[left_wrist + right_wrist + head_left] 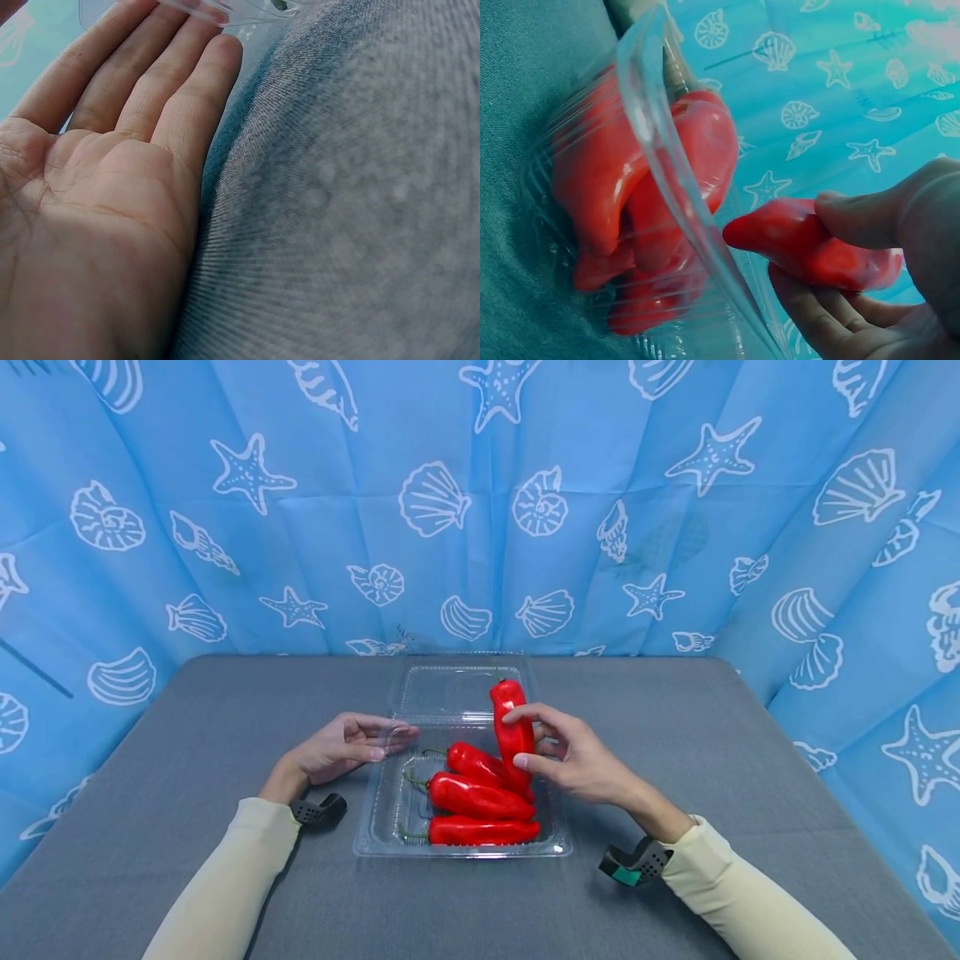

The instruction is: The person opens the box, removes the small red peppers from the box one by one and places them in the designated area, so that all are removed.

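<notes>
My right hand (pixel 577 756) pinches a long red pepper (pixel 513 727) between thumb and fingers, held nearly upright above the right side of a clear plastic clamshell box (pixel 382 818). In the right wrist view this pepper (pixel 810 244) is just outside the box rim (pixel 656 127). Several more red peppers (pixel 480 796) lie in the box, with green stems pointing left. At the box's left side, my left hand (pixel 348 747) has its fingers extended and touching the plastic wall. The left wrist view shows its palm (pixel 105 202) facing up, holding nothing; the fingertips are partly behind the clear plastic.
The box's clear lid (pixel 457 689) lies folded back toward the far edge of the grey cloth-covered table (pixel 187 760). A blue curtain (pixel 337 510) with white shells and starfish hangs directly behind the table. Black bands (pixel 636 862) are on both wrists.
</notes>
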Motion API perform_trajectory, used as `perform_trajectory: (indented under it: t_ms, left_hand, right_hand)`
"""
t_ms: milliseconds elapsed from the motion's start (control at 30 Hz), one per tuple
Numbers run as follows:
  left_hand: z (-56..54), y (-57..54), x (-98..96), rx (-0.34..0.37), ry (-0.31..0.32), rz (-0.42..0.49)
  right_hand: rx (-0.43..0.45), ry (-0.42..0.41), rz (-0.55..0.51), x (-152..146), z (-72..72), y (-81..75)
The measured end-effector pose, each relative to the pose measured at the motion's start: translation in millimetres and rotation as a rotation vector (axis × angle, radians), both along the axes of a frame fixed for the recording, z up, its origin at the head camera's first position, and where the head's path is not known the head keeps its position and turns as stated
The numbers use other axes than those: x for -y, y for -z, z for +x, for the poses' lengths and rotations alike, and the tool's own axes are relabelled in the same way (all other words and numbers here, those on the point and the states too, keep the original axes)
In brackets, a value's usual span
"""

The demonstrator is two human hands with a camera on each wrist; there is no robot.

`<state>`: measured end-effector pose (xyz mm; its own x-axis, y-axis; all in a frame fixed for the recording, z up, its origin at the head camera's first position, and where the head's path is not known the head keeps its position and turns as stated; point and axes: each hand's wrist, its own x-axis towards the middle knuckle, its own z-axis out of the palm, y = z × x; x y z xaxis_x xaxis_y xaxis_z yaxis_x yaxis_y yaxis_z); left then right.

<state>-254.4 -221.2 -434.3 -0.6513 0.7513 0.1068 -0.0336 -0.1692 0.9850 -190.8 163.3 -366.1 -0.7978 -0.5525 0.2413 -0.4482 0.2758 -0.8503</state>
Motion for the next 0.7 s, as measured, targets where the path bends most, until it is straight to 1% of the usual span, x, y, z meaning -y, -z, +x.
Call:
perform_trajectory:
  t_ms: [133, 267, 467, 700]
  left_hand:
    - [0.5, -1.0, -0.2, 0.002, -0.004, 0.000]
    - [0.0, -0.3, -0.3, -0.008, 0.002, 0.002]
    - [-1.2, 1.5, -0.3, -0.004, 0.020, 0.018]
    - [-1.7, 2.1, 0.4, 0.004, 0.028, 0.012]
  right_hand:
    - [-0.003, 0.039, -0.035, -0.7, -1.1, -2.8]
    - [-0.004, 0.061, -0.046, -3.0, -2.8, -5.9]
    - [0.009, 0.065, -0.075, -8.2, -7.5, -8.9]
    - [-0.005, 0.088, -0.099, -15.7, -15.7, -8.2]
